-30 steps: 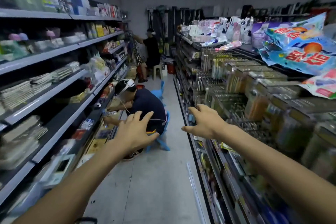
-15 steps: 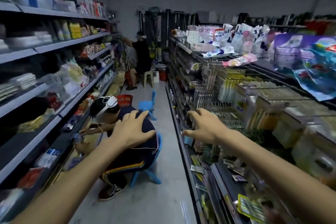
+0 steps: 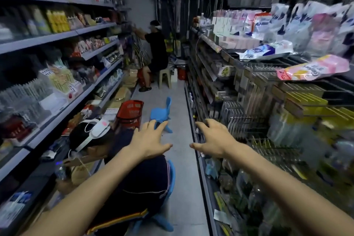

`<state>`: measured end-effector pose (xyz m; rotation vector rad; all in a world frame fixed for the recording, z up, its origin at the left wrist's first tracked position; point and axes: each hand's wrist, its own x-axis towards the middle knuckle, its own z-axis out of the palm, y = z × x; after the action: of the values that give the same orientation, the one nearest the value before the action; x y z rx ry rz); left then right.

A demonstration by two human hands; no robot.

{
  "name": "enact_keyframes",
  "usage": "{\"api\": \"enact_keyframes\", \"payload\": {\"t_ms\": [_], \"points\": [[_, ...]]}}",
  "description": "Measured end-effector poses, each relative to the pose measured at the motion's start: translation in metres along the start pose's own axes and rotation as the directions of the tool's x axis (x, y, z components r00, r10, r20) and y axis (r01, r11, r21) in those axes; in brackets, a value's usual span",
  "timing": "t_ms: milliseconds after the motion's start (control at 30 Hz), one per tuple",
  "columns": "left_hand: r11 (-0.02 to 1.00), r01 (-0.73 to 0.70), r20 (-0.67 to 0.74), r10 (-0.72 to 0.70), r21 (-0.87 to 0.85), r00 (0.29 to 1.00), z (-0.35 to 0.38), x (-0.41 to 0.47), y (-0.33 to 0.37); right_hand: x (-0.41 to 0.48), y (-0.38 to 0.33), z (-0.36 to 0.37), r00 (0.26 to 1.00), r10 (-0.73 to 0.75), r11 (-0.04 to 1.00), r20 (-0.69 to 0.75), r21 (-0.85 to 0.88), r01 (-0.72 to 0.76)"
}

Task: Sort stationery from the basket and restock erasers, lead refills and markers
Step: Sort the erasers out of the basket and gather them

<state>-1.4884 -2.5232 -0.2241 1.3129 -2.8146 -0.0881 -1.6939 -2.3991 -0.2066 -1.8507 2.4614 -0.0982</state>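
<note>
Shop aisle, shelves (image 3: 57, 37) on both sides. Your 2 hands reach forward, fingers spread and holding nothing: left hand (image 3: 149, 141) above a crouching person (image 3: 138, 188), right hand (image 3: 212, 140) level with it. Beyond them the red basket (image 3: 130, 113) sits on the floor, ahead-left of your left fingers, so that hand is nearer.

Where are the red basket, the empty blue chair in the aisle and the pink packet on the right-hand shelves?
red basket (image 3: 130, 114), head view, mesh side wall.
empty blue chair (image 3: 159, 115), head view, seat.
pink packet (image 3: 314, 68), head view, middle of wrapper.
</note>
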Motion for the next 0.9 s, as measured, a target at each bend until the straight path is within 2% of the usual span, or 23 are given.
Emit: {"api": "enact_keyframes", "payload": {"t_ms": [233,433,667,900], "points": [[0.998,0.046,0.015,-0.045,-0.046,0.999,-0.002,0.180,-0.023,0.205,0.035,-0.006,0.998,-0.031,0.999,-0.053,-0.014,0.031],[0.995,0.103,-0.002,-0.103,0.017,0.995,0.009,0.338,-0.073,0.380,0.048,0.007,0.993,-0.115,0.993,-0.023,-0.012,0.115],[0.983,0.183,-0.015,-0.183,-0.007,0.983,0.024,0.513,-0.147,0.589,0.062,0.014,0.987,-0.159,0.986,0.014,-0.046,0.159],[0.953,0.298,-0.021,-0.299,-0.047,0.954,0.033,0.654,-0.220,0.765,0.053,0.032,0.969,-0.247,0.969,0.003,0.028,0.247]]}}
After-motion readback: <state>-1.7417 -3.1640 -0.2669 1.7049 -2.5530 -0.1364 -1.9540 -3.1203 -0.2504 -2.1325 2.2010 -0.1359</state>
